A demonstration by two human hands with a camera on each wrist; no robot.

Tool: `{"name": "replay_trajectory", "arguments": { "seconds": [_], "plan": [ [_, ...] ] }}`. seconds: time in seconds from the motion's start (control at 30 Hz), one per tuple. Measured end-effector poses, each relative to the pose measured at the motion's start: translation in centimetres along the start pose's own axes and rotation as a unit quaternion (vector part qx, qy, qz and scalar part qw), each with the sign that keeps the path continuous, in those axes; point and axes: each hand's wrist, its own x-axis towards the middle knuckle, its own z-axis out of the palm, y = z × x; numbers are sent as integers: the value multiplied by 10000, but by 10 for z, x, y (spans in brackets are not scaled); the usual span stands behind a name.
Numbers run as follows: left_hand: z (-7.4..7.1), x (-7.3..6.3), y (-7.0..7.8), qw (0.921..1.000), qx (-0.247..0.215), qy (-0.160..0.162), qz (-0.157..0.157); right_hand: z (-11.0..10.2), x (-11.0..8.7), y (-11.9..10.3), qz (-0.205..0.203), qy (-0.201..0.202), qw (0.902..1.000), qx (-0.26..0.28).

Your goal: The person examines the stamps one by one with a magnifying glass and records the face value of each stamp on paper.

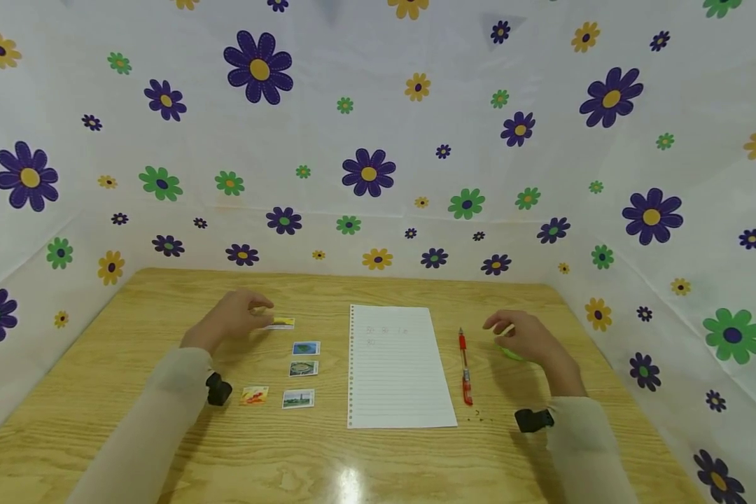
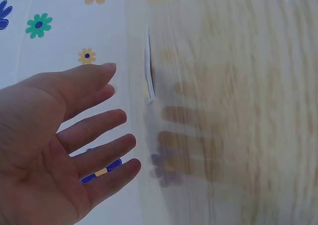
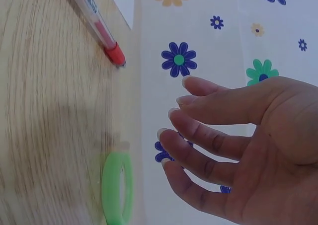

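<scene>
My left hand (image 1: 229,318) hovers over the left side of the table, fingers loosely bent and apart. Just by its fingertips lies a small yellow picture card (image 1: 282,323), partly covered by the hand; the left wrist view shows a thin card (image 2: 148,68) nearly edge-on, beyond the fingers. Nothing shows in that palm. On the other side my right hand (image 1: 529,339) is held above a green ring (image 3: 117,190), with relaxed fingers and nothing between them. A red pen (image 1: 465,371) lies left of the right hand.
A lined sheet (image 1: 397,385) with faint pencil writing lies mid-table. Several small picture cards, including a blue one (image 1: 306,348) and an orange one (image 1: 255,395), lie left of it. Dark crumbs (image 1: 479,418) are below the pen. Flowered sheeting (image 1: 378,126) walls the back and sides.
</scene>
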Motion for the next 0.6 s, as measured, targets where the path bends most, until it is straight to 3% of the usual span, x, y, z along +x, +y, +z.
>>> {"name": "replay_trajectory", "arguments": {
  "seconds": [0.27,0.47,0.6],
  "plan": [
    [15,-3,25,9983,134,135,559,4,9,-10,-204,-262,9994,-85],
    [35,-10,58,9969,-158,-332,701,8,15,-19,31,-416,9988,-238],
    [48,-14,77,9945,-27,-546,888,9,17,-27,169,-466,9982,-331]
  ]
}}
